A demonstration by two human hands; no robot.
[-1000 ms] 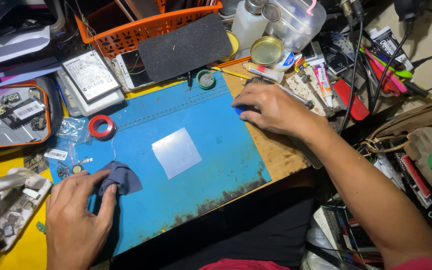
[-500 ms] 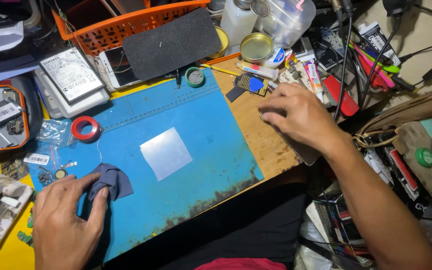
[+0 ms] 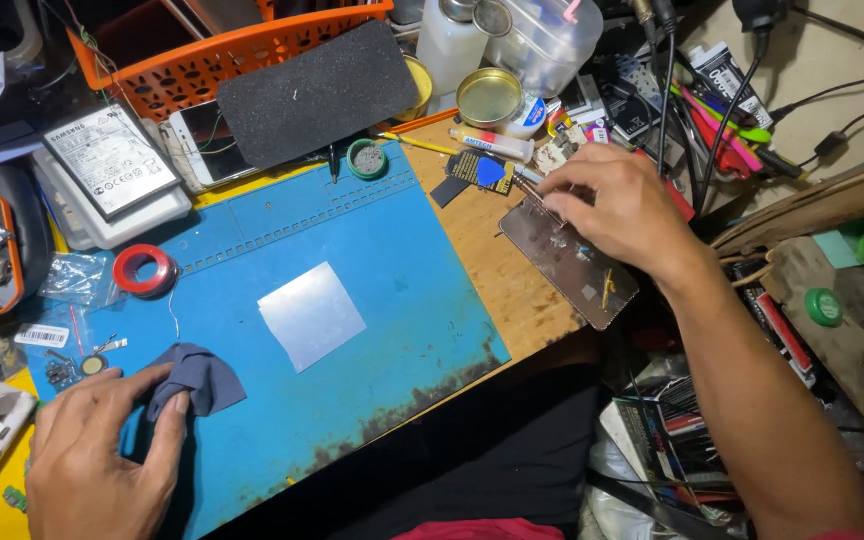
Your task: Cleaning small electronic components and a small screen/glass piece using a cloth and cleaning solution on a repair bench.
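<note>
I see my left hand [image 3: 92,460] lying flat, fingers spread, pressing a crumpled dark blue-grey cloth [image 3: 197,380] onto the blue silicone work mat [image 3: 392,300] near the table's front left corner. My right hand [image 3: 617,205] rests on a dark rectangular phone back panel [image 3: 572,265] at the mat's right edge, fingers pinched on a thin metal tool [image 3: 532,195]. A square silver sheet [image 3: 310,315] lies mid-mat.

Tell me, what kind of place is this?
Probably a small phone repair bench. A blue work mat covers the desk, with a phone battery, a phone beside the orange basket, and cables around.
</note>
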